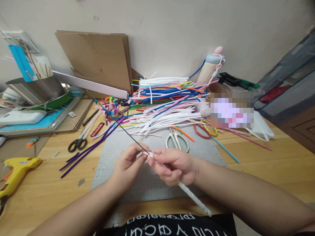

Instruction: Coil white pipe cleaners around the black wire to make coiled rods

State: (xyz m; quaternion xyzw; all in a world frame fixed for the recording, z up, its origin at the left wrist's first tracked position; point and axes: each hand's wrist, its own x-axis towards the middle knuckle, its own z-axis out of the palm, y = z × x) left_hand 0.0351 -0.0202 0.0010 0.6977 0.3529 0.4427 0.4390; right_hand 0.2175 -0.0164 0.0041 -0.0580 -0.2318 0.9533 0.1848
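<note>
Over the grey cutting mat (pixel 110 164), my two hands meet at a thin dark wire (pixel 128 132) that slants up to the left. A white fuzzy pipe cleaner (pixel 195 197) is wound around its lower part, and the wrapped end sticks out below my right hand (pixel 172 165). That hand is closed around the wrapped length, thumb and index finger pinching near the top of the winding. My left hand (pixel 130 162) pinches at the white strip where the bare wire begins; its fingertips partly hide the strip. White-handled scissors (pixel 177 141) lie just beyond my right hand.
Bundles of coloured pipe cleaners (pixel 167 114) spread across the back. Black-handled scissors (pixel 77 144), purple pipe cleaners (pixel 91 149) and a yellow glue gun (pixel 18 168) lie to the left. Cardboard (pixel 98 62) leans on the wall; a bottle (pixel 209 70) stands back right.
</note>
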